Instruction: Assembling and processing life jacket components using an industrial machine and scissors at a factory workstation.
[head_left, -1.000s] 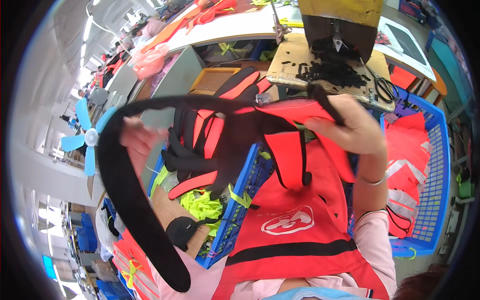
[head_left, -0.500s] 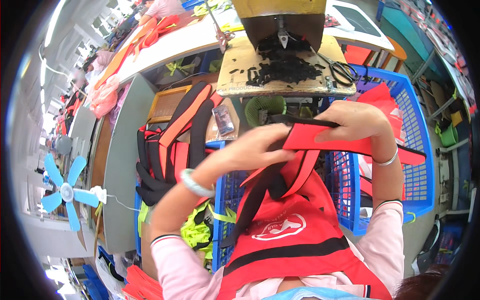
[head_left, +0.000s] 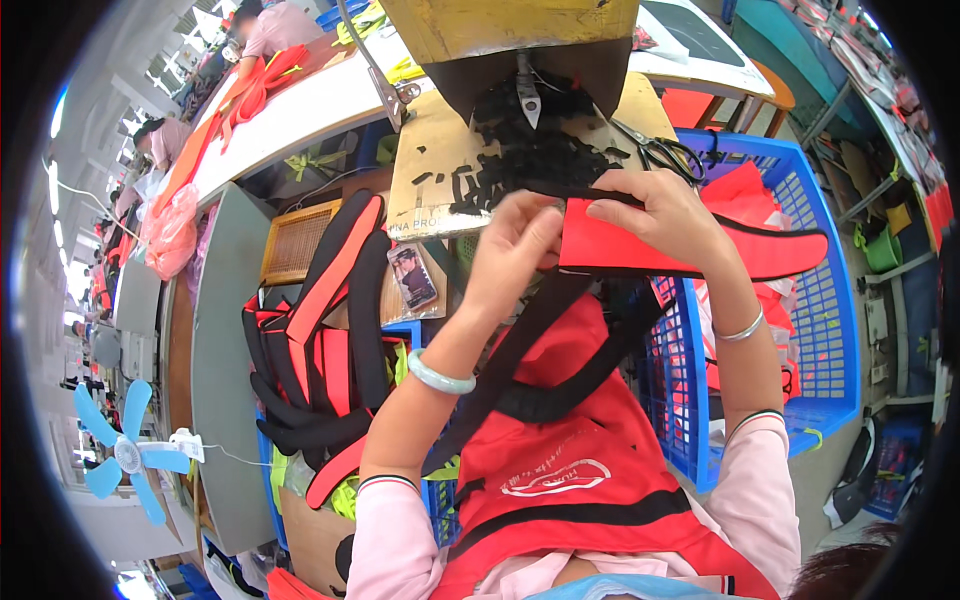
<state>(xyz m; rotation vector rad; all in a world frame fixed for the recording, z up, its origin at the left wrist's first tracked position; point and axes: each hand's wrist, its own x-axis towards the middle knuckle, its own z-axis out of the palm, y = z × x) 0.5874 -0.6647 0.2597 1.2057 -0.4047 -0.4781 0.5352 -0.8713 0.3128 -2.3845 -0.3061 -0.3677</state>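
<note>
Left hand (head_left: 520,245) pinched near end of red fabric piece (head_left: 690,250), fingers closed on black-bound edge by machine plate (head_left: 440,170). Right hand (head_left: 665,215) lay flat on top of same piece, fingers pressing it down, thumb under edge. Piece sat just in front of needle area (head_left: 527,95), black binding strap (head_left: 520,360) trailing down over red vest (head_left: 580,470) on lap. Judged: keep edge square to needle, tension even btwn hands, strap untwisted. Scissors (head_left: 665,155) lay just behind right hand; blue crate (head_left: 830,330) at right.
</note>
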